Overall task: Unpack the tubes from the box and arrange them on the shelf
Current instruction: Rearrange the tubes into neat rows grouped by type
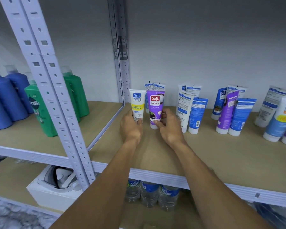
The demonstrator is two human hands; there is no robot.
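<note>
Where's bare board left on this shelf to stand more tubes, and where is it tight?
The shelf is bare along its front, between its front edge and the tube rows. A slim gap separates the middle cluster from the purple-and-blue cluster. Tight: the left corner, where the left hand holds the white tube and the right hand the purple tube.

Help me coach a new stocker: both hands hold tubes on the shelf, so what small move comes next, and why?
Probably release both and withdraw. The left hand grips the white-and-yellow tube, the right hand the purple tube; both seem to stand upright, cap down, on the shelf, labels forward, beside each other.
</note>
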